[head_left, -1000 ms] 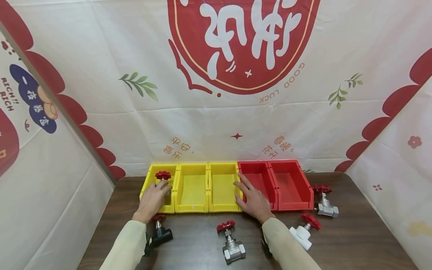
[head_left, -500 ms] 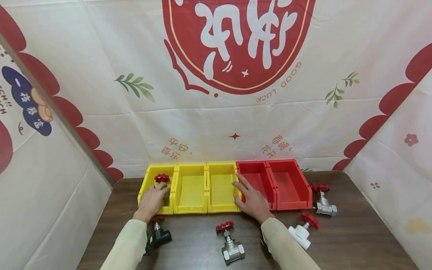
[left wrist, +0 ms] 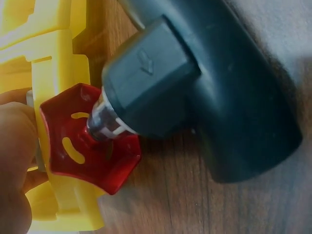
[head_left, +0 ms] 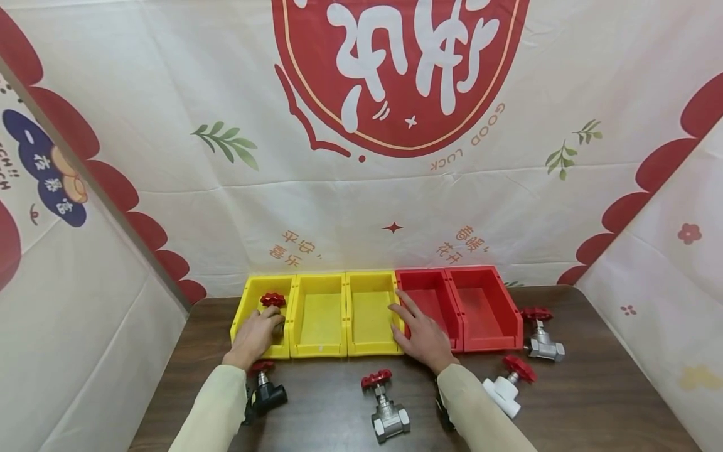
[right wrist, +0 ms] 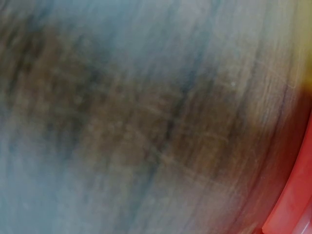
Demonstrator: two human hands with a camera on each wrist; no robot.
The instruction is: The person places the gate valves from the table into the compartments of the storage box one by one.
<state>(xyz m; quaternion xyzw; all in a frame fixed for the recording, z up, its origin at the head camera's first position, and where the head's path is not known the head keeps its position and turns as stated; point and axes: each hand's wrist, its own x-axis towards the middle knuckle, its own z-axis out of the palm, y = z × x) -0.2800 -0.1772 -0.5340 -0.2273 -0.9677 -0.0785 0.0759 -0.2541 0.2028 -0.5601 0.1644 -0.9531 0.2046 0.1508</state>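
Observation:
My left hand reaches into the leftmost yellow bin, its fingers curled on a gate valve whose red handwheel shows beyond the fingertips. Most of that valve's body is hidden by the hand. Part of the hand shows at the left edge of the left wrist view. Fingers spread, my right hand rests over the adjoining walls of the third yellow bin and the nearer red bin. It holds nothing visible. The right wrist view shows mostly blurred tabletop.
A black valve lies beside the left wrist. Between the forearms is a metal valve. At the right lie a white valve and another metal valve, near the outer red bin. Cloth walls surround the table.
The red handwheel in the left bin has sunk slightly toward my left hand and tilted. The head view has shifted a little. My right hand stays in place.

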